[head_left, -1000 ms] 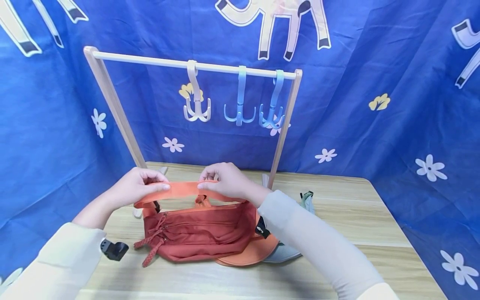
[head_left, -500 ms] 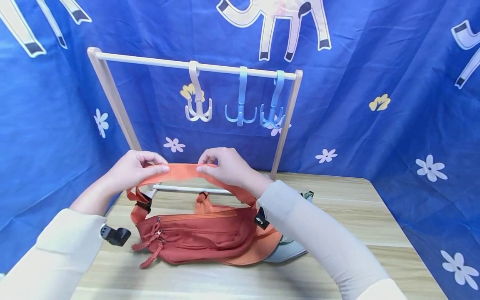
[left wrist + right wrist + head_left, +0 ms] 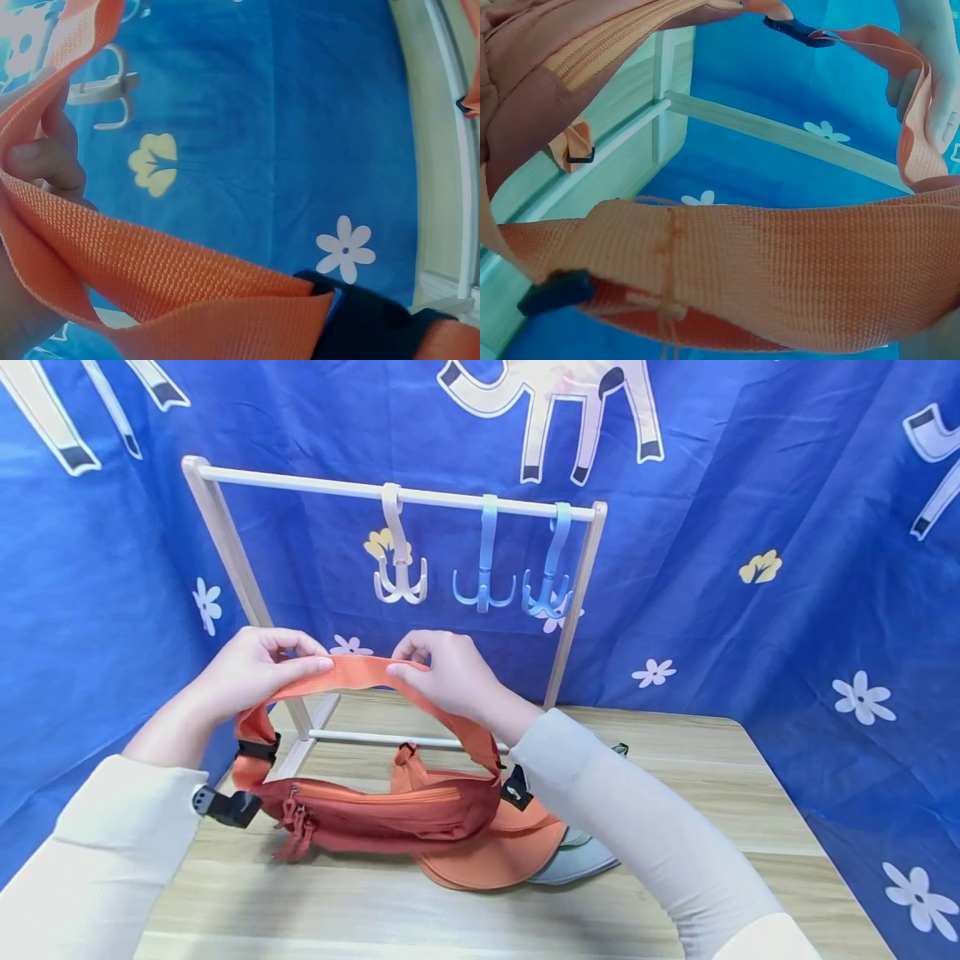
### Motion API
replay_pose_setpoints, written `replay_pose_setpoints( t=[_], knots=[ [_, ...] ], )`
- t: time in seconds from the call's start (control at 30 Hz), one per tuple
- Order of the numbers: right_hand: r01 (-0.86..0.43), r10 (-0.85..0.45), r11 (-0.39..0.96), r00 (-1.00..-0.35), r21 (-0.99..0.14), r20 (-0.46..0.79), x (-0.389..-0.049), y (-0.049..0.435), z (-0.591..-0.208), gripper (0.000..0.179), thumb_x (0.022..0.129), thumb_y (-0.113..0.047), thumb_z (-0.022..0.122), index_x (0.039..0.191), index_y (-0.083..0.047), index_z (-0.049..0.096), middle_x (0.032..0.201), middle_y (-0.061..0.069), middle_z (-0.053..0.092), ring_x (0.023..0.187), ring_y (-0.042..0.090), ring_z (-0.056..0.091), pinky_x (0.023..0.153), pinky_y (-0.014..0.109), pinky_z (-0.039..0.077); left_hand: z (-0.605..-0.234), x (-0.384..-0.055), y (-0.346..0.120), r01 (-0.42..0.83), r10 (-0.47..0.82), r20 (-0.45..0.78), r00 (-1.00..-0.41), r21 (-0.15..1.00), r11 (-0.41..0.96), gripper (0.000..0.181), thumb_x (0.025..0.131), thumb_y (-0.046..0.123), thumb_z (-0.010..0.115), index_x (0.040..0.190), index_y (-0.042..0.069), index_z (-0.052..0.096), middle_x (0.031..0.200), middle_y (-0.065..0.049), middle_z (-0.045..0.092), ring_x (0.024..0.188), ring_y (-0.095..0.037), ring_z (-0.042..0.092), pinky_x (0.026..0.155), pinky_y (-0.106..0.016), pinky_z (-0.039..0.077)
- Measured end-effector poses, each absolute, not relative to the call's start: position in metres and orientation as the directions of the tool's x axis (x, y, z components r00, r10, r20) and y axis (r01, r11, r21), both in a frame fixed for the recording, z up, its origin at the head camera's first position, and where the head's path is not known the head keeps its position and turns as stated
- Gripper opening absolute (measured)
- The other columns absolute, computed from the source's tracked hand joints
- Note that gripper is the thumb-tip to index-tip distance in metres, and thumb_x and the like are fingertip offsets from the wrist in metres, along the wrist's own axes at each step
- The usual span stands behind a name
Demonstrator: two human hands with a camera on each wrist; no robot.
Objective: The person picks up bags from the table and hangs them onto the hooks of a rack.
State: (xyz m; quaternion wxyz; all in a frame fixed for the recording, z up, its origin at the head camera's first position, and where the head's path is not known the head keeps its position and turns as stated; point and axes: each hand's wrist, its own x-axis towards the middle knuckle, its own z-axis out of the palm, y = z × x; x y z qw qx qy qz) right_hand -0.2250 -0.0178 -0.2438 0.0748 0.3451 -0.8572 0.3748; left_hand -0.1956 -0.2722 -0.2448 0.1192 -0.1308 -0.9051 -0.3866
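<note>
An orange webbing strap (image 3: 360, 672) arches between my hands, its ends running down to a rust-red waist bag (image 3: 390, 814). My left hand (image 3: 258, 672) pinches the strap between thumb and fingers. A short way to the right, my right hand (image 3: 453, 677) pinches the same strap. Below the left hand, a black buckle (image 3: 257, 750) sits on the strap; it also shows in the left wrist view (image 3: 367, 322). The bag hangs under the strap, braided zipper pulls (image 3: 296, 827) dangling at its left end. In the right wrist view the strap (image 3: 780, 262) crosses close to the camera.
Behind the bag stands a rack with a white rail (image 3: 315, 484). From it hang a white hook (image 3: 401, 581), a blue hook (image 3: 483, 589) and another blue hook (image 3: 547, 593). An orange cap (image 3: 491, 856) and a grey-green cap (image 3: 577, 864) lie on the wooden table (image 3: 712, 793).
Both hands have risen, drawing the strap up into an arch. The bag's left end has shifted left and lifted, its body tipping, and more of the orange cap shows.
</note>
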Motion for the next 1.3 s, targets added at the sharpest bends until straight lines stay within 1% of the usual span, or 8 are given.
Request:
replay_pose_setpoints(
  t=[0.17, 0.33, 0.53, 0.63, 0.83, 0.9, 1.1, 1.3],
  knots=[
    [-0.653, -0.515, 0.468, -0.749, -0.596, 0.417, -0.226, -0.021, -0.236, 0.008, 0.09, -0.026, 0.067, 0.088, -0.019, 0.066, 0.072, -0.005, 0.056, 0.061, 0.013, 0.047, 0.055, 0.025, 0.036, -0.235, -0.199, -0.273, 0.325, 0.126, 0.328, -0.936, 0.675, 0.662, 0.023, 0.087, 0.028, 0.071, 0.092, 0.006, 0.072, 0.069, -0.003, 0.064, 0.056, -0.019, 0.053, 0.05, -0.028, 0.04],
    [-0.626, -0.477, 0.483, -0.775, -0.612, 0.416, -0.23, -0.023, -0.228, 0.009, 0.091, -0.028, 0.066, 0.092, -0.019, 0.066, 0.075, -0.002, 0.055, 0.06, 0.015, 0.046, 0.054, 0.027, 0.036, -0.227, -0.206, -0.271, 0.329, 0.092, 0.366, -0.926, 0.667, 0.668, 0.028, 0.087, 0.031, 0.071, 0.095, 0.005, 0.072, 0.069, -0.003, 0.065, 0.063, -0.018, 0.054, 0.054, -0.027, 0.041],
    [-0.592, -0.411, 0.498, -0.804, -0.633, 0.429, -0.236, -0.025, -0.218, 0.012, 0.091, -0.029, 0.066, 0.096, -0.018, 0.066, 0.081, -0.003, 0.059, 0.069, 0.015, 0.05, 0.057, 0.026, 0.039, -0.217, -0.214, -0.264, 0.311, 0.024, 0.393, -0.919, 0.686, 0.658, 0.034, 0.086, 0.039, 0.07, 0.096, 0.007, 0.072, 0.069, 0.001, 0.065, 0.066, -0.017, 0.054, 0.052, -0.026, 0.041],
    [-0.586, -0.375, 0.496, -0.81, -0.641, 0.45, -0.24, -0.026, -0.214, 0.013, 0.091, -0.03, 0.066, 0.097, -0.018, 0.066, 0.082, -0.003, 0.06, 0.069, 0.016, 0.051, 0.057, 0.026, 0.04, -0.211, -0.217, -0.26, 0.316, -0.008, 0.413, -0.911, 0.708, 0.631, 0.032, 0.085, 0.04, 0.071, 0.095, 0.009, 0.073, 0.069, 0.004, 0.065, 0.066, -0.015, 0.054, 0.052, -0.024, 0.042],
    [-0.588, -0.324, 0.487, -0.808, -0.645, 0.492, -0.245, -0.029, -0.208, 0.014, 0.092, -0.031, 0.064, 0.097, -0.018, 0.066, 0.075, 0.001, 0.055, 0.064, 0.017, 0.047, 0.055, 0.026, 0.037, -0.204, -0.223, -0.252, 0.331, -0.067, 0.442, -0.894, 0.756, 0.565, 0.026, 0.085, 0.036, 0.072, 0.094, 0.011, 0.073, 0.071, 0.009, 0.065, 0.065, -0.013, 0.055, 0.051, -0.02, 0.045],
    [-0.594, -0.309, 0.479, -0.803, -0.646, 0.509, -0.246, -0.031, -0.206, 0.014, 0.092, -0.03, 0.064, 0.097, -0.017, 0.065, 0.074, 0.001, 0.054, 0.066, 0.016, 0.048, 0.056, 0.025, 0.038, -0.203, -0.224, -0.25, 0.328, -0.094, 0.45, -0.888, 0.764, 0.555, 0.027, 0.085, 0.036, 0.072, 0.095, 0.011, 0.073, 0.072, 0.009, 0.065, 0.065, -0.013, 0.056, 0.051, -0.02, 0.045],
    [-0.6, -0.262, 0.467, -0.796, -0.65, 0.546, -0.251, -0.036, -0.201, 0.015, 0.092, -0.029, 0.065, 0.098, -0.016, 0.065, 0.08, -0.001, 0.056, 0.073, 0.013, 0.051, 0.062, 0.024, 0.043, -0.202, -0.229, -0.243, 0.329, -0.184, 0.486, -0.855, 0.781, 0.531, 0.029, 0.084, 0.037, 0.072, 0.097, 0.011, 0.073, 0.077, 0.01, 0.063, 0.065, -0.011, 0.056, 0.054, -0.017, 0.045],
    [-0.597, -0.228, 0.497, -0.79, -0.63, 0.569, -0.257, -0.043, -0.197, 0.016, 0.092, -0.03, 0.064, 0.1, -0.016, 0.065, 0.083, -0.002, 0.056, 0.076, 0.011, 0.051, 0.064, 0.023, 0.042, -0.2, -0.236, -0.237, 0.366, -0.268, 0.531, -0.804, 0.797, 0.479, 0.026, 0.084, 0.032, 0.073, 0.098, 0.01, 0.074, 0.077, 0.007, 0.06, 0.062, -0.008, 0.056, 0.056, -0.014, 0.046]
  ],
)
